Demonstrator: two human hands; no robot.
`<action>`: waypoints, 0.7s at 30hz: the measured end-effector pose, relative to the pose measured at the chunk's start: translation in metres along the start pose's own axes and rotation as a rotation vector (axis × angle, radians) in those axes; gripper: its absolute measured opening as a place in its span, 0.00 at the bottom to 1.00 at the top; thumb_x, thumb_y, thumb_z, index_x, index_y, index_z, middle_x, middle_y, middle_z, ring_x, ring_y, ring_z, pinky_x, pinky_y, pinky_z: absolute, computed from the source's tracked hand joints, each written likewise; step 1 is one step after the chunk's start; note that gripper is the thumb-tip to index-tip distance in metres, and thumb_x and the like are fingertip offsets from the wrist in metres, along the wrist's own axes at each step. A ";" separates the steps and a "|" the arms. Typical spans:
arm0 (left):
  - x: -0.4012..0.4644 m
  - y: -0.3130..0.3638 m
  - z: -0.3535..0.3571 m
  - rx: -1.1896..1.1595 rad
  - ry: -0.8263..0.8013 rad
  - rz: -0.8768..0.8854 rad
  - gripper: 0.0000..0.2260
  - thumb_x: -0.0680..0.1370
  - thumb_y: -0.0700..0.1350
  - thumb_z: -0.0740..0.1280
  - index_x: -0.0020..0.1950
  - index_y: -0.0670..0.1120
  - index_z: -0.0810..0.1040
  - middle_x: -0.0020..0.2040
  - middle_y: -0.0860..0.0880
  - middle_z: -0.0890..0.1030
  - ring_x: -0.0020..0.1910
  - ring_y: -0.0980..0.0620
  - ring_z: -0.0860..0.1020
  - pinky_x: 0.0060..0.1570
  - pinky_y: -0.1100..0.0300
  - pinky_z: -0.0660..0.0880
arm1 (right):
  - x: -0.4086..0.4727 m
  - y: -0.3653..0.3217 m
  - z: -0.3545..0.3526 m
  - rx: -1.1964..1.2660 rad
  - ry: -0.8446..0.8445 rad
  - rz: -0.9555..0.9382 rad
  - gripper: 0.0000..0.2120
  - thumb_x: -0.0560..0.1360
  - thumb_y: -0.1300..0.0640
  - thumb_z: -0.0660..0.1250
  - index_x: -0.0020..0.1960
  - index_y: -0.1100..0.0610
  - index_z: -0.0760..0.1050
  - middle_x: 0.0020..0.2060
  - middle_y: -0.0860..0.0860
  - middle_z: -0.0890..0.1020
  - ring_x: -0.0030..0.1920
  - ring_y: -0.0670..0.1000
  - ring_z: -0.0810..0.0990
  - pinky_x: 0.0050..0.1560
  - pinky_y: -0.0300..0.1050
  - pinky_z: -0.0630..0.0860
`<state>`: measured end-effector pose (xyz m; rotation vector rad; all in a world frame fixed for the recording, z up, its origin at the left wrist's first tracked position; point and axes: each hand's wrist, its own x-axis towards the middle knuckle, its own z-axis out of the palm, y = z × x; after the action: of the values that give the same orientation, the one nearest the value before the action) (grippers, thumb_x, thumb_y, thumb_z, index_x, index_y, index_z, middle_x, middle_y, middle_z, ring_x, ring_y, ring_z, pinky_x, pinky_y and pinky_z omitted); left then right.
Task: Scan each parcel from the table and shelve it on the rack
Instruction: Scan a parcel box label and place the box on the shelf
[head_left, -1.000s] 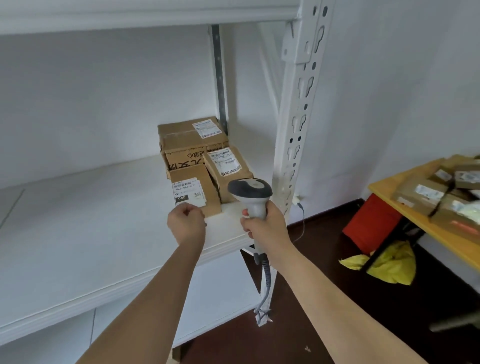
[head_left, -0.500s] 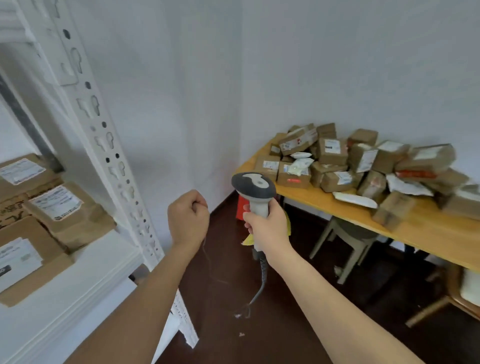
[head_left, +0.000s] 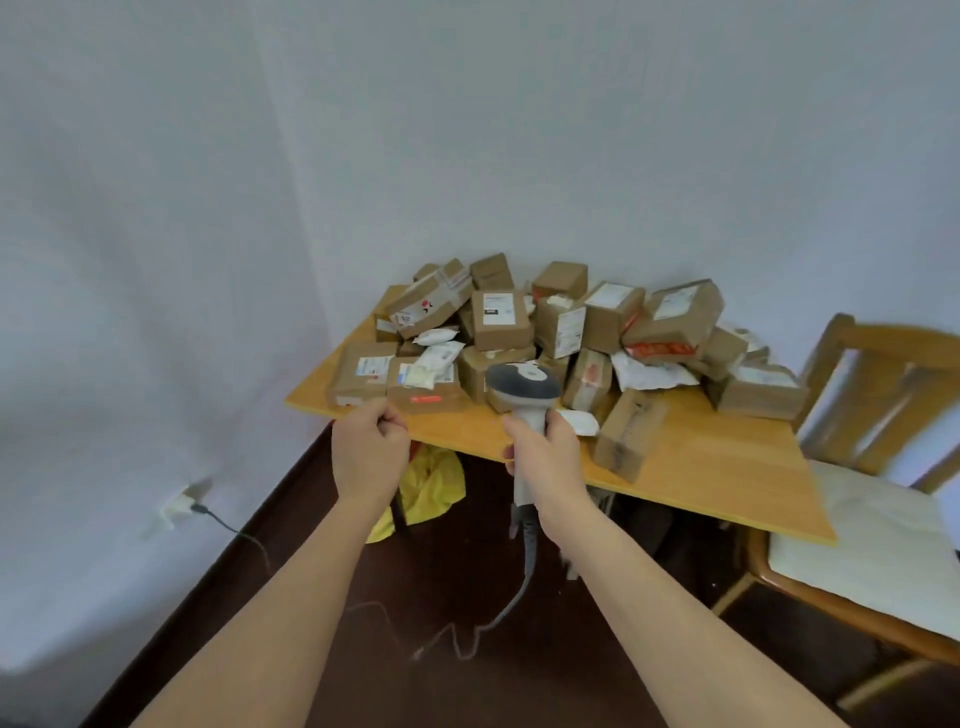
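The right hand is wrapped around the handle of a grey and white barcode scanner, held upright at the centre of the frame with its head toward the parcels; its coiled cable hangs down to the dark floor. The left hand, just left of the scanner, is curled into a loose fist and holds nothing.

The pile of parcels lies on the yellow wooden table beyond both hands, filling the middle of the frame: brown cardboard boxes with white labels, mixed with a few white padded mailers. The nearest box with a red sticker sits at the table's front edge just above the left hand, not touched by it. One box stands tilted to the right of the scanner.

A wooden chair with a white cushion is at the right edge, a yellow bag lies under the table, and a wall socket with a plug shows at lower left
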<state>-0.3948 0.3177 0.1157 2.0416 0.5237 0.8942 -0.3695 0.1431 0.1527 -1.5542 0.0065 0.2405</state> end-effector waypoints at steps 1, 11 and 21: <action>0.004 0.005 0.022 -0.005 -0.022 -0.010 0.12 0.67 0.28 0.59 0.30 0.42 0.73 0.29 0.50 0.75 0.31 0.52 0.72 0.32 0.56 0.67 | 0.017 -0.003 -0.015 -0.006 0.021 0.000 0.02 0.79 0.59 0.65 0.51 0.56 0.74 0.37 0.51 0.74 0.37 0.50 0.74 0.41 0.48 0.72; 0.033 0.019 0.200 0.020 -0.315 -0.106 0.13 0.67 0.28 0.61 0.29 0.45 0.73 0.31 0.49 0.76 0.36 0.51 0.73 0.33 0.60 0.66 | 0.142 0.013 -0.123 0.005 0.189 0.161 0.03 0.79 0.56 0.64 0.52 0.54 0.74 0.37 0.52 0.75 0.35 0.49 0.75 0.39 0.47 0.71; 0.068 -0.002 0.364 0.031 -0.870 -0.740 0.03 0.78 0.39 0.61 0.51 0.43 0.72 0.52 0.40 0.76 0.38 0.44 0.77 0.35 0.55 0.78 | 0.251 0.025 -0.193 -0.068 0.332 0.294 0.03 0.80 0.55 0.65 0.51 0.54 0.75 0.40 0.54 0.77 0.39 0.53 0.77 0.40 0.49 0.74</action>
<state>-0.0770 0.1711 -0.0059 1.8084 0.6988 -0.4334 -0.1002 -0.0109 0.0849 -1.6438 0.4943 0.2124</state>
